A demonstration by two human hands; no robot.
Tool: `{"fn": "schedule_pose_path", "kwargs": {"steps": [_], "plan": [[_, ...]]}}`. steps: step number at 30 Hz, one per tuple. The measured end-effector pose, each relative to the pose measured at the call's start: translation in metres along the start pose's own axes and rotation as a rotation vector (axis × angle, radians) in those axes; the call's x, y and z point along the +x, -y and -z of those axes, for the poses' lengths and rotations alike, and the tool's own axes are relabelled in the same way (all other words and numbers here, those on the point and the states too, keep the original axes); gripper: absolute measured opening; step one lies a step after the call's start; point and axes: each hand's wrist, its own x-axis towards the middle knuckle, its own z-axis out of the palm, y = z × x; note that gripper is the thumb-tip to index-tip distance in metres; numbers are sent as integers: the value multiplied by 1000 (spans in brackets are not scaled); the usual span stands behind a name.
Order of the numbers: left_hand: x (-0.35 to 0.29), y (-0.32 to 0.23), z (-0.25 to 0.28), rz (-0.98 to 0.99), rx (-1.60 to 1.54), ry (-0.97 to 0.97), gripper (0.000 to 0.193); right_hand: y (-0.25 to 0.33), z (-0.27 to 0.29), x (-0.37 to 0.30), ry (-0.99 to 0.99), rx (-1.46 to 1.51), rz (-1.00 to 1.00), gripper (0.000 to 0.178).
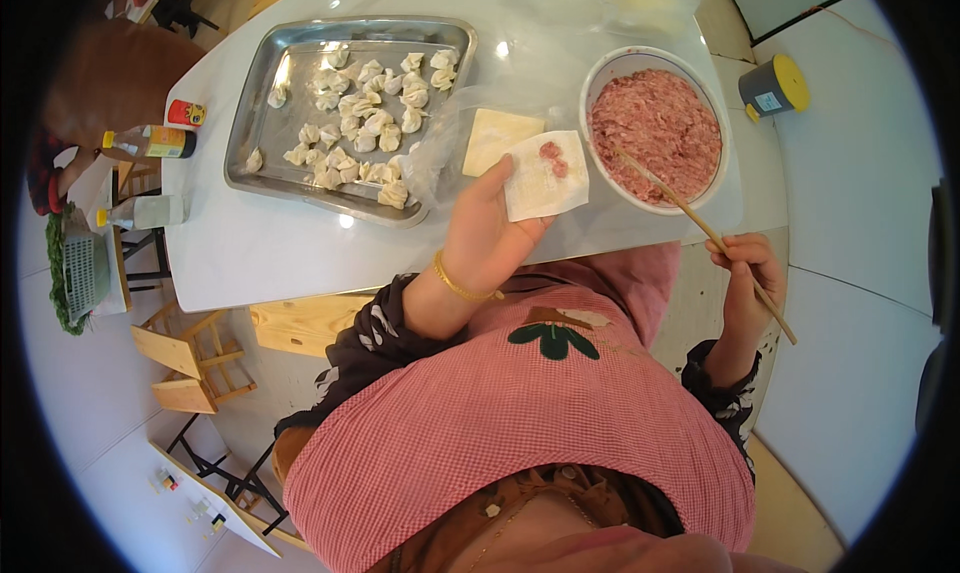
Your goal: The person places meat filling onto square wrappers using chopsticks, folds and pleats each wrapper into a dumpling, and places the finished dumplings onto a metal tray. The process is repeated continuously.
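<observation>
A square white wonton wrapper lies across the fingers of my left hand, with the thumb over its edge. Small dabs of pink minced meat sit on the wrapper. My right hand grips wooden chopsticks; whether it is one stick or two close together I cannot tell. Their far tip reaches into the minced meat that fills a white bowl. Beyond the left hand is a stack of wrappers beside clear plastic. A metal tray to the left holds several folded wontons.
Along the table's left side stand a red can, a dark sauce bottle and a clear bottle. Wooden stools and a crate with greens are beyond. Another person is at far left. A grey-yellow container is at far right.
</observation>
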Motion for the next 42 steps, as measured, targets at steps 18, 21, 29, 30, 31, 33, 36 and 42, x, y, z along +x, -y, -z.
{"fn": "schedule_pose_path", "kwargs": {"steps": [18, 21, 29, 30, 31, 33, 36, 42], "plan": [[-6, 41, 11, 106, 14, 61, 40, 33, -23, -11, 97, -199, 19, 18], [-5, 42, 6, 107, -43, 30, 41, 37, -21, -16, 104, -292, 112, 18], [-2, 32, 6, 165, -80, -1, 42, 35, -18, -17, 269, -301, 160, 19], [-2, 29, 7, 156, -54, -14, 42, 35, -17, -17, 304, -277, 175, 20], [-2, 26, 7, 147, -31, -20, 43, 34, -15, -16, 339, -253, 190, 20], [-2, 20, 8, 162, -49, -54, 43, 33, -9, -15, 382, -200, 201, 18], [-3, 13, 8, 175, -58, -35, 43, 33, -1, -16, 358, -99, 189, 8], [-9, 13, 2, 166, -70, 101, 44, 12, -9, -16, 167, 162, 140, 19]]}}
